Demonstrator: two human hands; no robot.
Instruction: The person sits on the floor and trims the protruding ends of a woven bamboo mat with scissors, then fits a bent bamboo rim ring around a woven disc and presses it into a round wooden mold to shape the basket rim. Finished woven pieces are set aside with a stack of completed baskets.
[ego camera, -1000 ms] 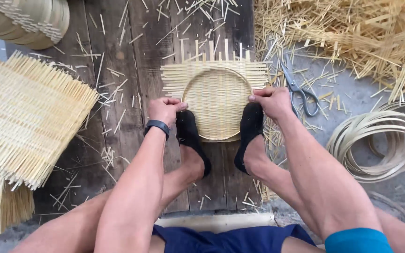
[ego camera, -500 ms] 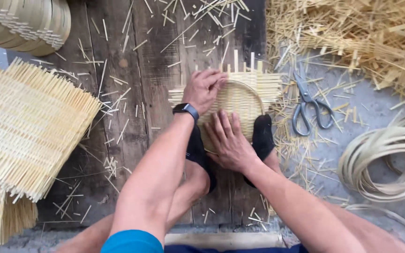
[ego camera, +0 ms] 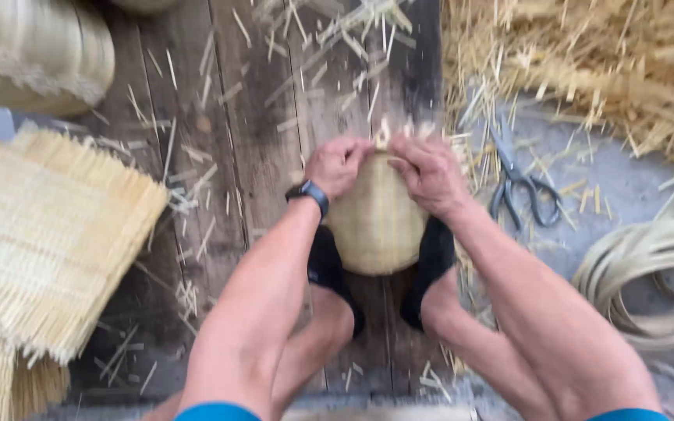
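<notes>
Two hands work the far rim of a small round woven bamboo basket (ego camera: pixel 374 226), which stands tilted between the person's two feet in black socks (ego camera: pixel 328 265), its domed woven side facing the camera. The left hand (ego camera: pixel 337 165) curls its fingers over the upper left edge of the basket, and the right hand (ego camera: pixel 429 173) grips the upper right edge, fingers closed around loose upright bamboo strips (ego camera: pixel 384 132) that stick out between the two hands; the picture is blurred there, so how many strips each hand pinches cannot be told. A dark wristwatch (ego camera: pixel 310 193) sits on the left wrist. Everything rests on dark wooden planks (ego camera: pixel 251 156) littered with short bamboo splinters. Just to the right of the right hand lie grey scissors (ego camera: pixel 521 183) on a paler floor. Farther right, near the right forearm, lies a coil of flat bamboo strip (ego camera: pixel 649 273), and beyond the right hand spreads a heap of bamboo shavings (ego camera: pixel 587 54). Well to the left of the left arm lies a flat square woven mat (ego camera: pixel 40 242) with fringed edges, and beyond it a stack of finished baskets (ego camera: pixel 33 54).
</notes>
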